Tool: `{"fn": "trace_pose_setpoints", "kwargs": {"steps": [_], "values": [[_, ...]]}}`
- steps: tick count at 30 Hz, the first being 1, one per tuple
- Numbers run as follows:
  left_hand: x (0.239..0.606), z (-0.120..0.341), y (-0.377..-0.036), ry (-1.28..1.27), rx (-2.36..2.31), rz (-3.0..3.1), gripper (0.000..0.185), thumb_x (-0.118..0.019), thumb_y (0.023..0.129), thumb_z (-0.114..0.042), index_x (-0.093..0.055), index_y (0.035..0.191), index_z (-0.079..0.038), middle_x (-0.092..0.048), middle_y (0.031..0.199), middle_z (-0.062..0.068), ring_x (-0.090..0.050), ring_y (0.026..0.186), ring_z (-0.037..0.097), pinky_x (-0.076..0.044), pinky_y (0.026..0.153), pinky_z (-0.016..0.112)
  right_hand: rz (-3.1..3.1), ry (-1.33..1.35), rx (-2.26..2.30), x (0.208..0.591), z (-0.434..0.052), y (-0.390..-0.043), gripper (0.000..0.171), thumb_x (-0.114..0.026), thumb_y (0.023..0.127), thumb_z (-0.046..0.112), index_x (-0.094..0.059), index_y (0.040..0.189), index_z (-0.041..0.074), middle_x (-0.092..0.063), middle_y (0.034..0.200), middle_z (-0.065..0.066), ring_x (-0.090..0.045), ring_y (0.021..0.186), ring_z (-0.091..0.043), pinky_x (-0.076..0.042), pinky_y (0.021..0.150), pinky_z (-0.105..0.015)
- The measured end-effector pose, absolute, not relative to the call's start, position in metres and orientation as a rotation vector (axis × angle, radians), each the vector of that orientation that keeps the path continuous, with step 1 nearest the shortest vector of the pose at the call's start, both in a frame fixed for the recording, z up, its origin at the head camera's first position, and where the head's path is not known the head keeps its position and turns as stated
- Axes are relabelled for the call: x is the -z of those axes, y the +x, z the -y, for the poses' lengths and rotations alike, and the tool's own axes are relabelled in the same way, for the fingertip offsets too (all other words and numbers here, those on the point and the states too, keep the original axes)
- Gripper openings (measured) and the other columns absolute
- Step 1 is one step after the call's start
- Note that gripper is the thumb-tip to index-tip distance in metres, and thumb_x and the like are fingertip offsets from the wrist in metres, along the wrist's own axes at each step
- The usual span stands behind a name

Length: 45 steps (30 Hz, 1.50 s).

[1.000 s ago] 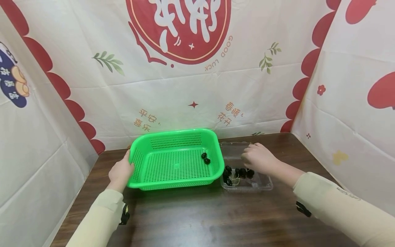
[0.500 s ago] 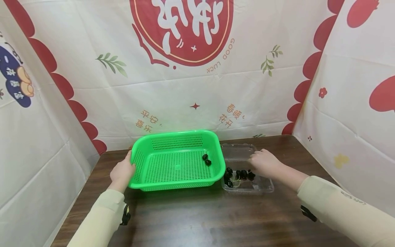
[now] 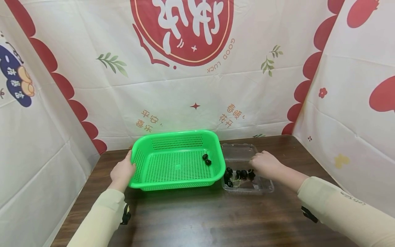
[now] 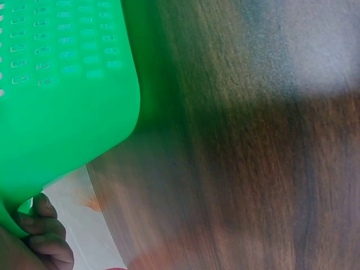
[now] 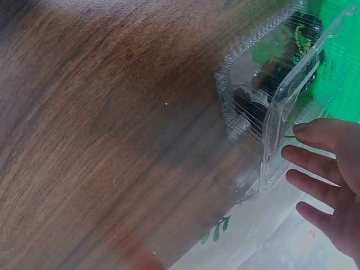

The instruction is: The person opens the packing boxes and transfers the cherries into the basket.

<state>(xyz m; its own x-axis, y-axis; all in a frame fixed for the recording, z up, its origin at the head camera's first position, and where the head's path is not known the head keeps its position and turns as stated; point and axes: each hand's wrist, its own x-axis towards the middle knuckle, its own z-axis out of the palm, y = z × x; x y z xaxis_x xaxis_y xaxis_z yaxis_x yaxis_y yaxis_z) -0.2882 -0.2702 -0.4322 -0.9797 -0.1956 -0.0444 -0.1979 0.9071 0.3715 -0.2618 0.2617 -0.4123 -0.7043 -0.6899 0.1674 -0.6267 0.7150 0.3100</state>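
A dark wooden table (image 3: 197, 219) fills the lower part of the head view, closed in on three sides by a pale printed cloth (image 3: 185, 85) with red shapes.

The biggest thing on the table is a green perforated basket (image 3: 172, 171). The left hand (image 3: 121, 171) grips its left rim; in the left wrist view the fingers (image 4: 48, 236) are curled around the edge of the basket (image 4: 62, 107), so this hand is clamped on it and seems to hold it steady.

Just beside the basket on its right, almost touching, stands a clear plastic clamshell box (image 3: 260, 187) with its lid open behind it.

The right hand (image 3: 263, 164) is over this box. In the right wrist view its fingers (image 5: 318, 166) are spread and nearly straight, apart from each other, next to the edge of the box (image 5: 270, 129) — they hold nothing that I can see.

The smallest things are dark round fruits, probably cherries with stems. Two of them (image 3: 206, 159) lie inside the basket near its right wall. A group of about six (image 3: 239, 174) is still in the clear box, under the right hand.

As I judge it, the moving of fruits from box to basket is only at its beginning — two are done, most of them are left.
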Motion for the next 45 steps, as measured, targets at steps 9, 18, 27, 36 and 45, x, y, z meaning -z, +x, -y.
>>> {"fn": "trace_pose_setpoints", "kwargs": {"steps": [9,18,27,36,45], "values": [[0.431,0.27,-0.288,-0.32,-0.605,-3.06,0.068,-0.049,0.098,-0.023,-0.016,0.157,-0.014,-0.063,0.102,0.025,-0.057,0.075,0.031,-0.042,0.057,0.043,2.634,1.039,0.334,0.409,-0.261,-0.262,0.025,-0.08,0.068,0.01,-0.057,0.061,0.017,-0.055,0.062,0.005,-0.053,0.061,-0.019,-0.034,0.055,-0.034],[0.431,0.27,-0.289,-0.324,-0.607,-3.046,0.068,-0.049,0.099,-0.023,-0.015,0.157,-0.014,-0.064,0.1,0.025,-0.058,0.075,0.031,-0.042,0.058,0.043,2.652,1.026,0.338,0.41,-0.262,-0.264,0.024,-0.081,0.07,0.011,-0.059,0.062,0.017,-0.057,0.063,0.004,-0.054,0.062,-0.02,-0.035,0.056,-0.035],[0.431,0.27,-0.288,-0.326,-0.615,-3.039,0.068,-0.05,0.099,-0.023,-0.015,0.157,-0.015,-0.063,0.093,0.022,-0.057,0.073,0.03,-0.042,0.057,0.043,2.586,1.041,0.341,0.406,-0.262,-0.263,0.021,-0.077,0.066,0.01,-0.059,0.059,0.018,-0.055,0.06,0.005,-0.055,0.061,-0.02,-0.035,0.056,-0.035],[0.431,0.271,-0.287,-0.315,-0.613,-3.044,0.068,-0.049,0.099,-0.023,-0.015,0.157,-0.015,-0.063,0.089,0.02,-0.057,0.072,0.029,-0.042,0.057,0.043,2.589,1.035,0.277,0.402,-0.263,-0.265,0.025,-0.077,0.067,0.008,-0.055,0.058,0.019,-0.051,0.059,0.006,-0.053,0.059,-0.019,-0.034,0.055,-0.035],[0.43,0.269,-0.287,-0.315,-0.607,-3.05,0.068,-0.049,0.099,-0.023,-0.016,0.157,-0.014,-0.064,0.089,0.02,-0.057,0.071,0.029,-0.042,0.057,0.042,2.56,1.039,0.211,0.394,-0.261,-0.268,0.031,-0.073,0.067,0.005,-0.049,0.056,0.021,-0.046,0.055,0.009,-0.05,0.056,-0.017,-0.033,0.056,-0.036]]}}
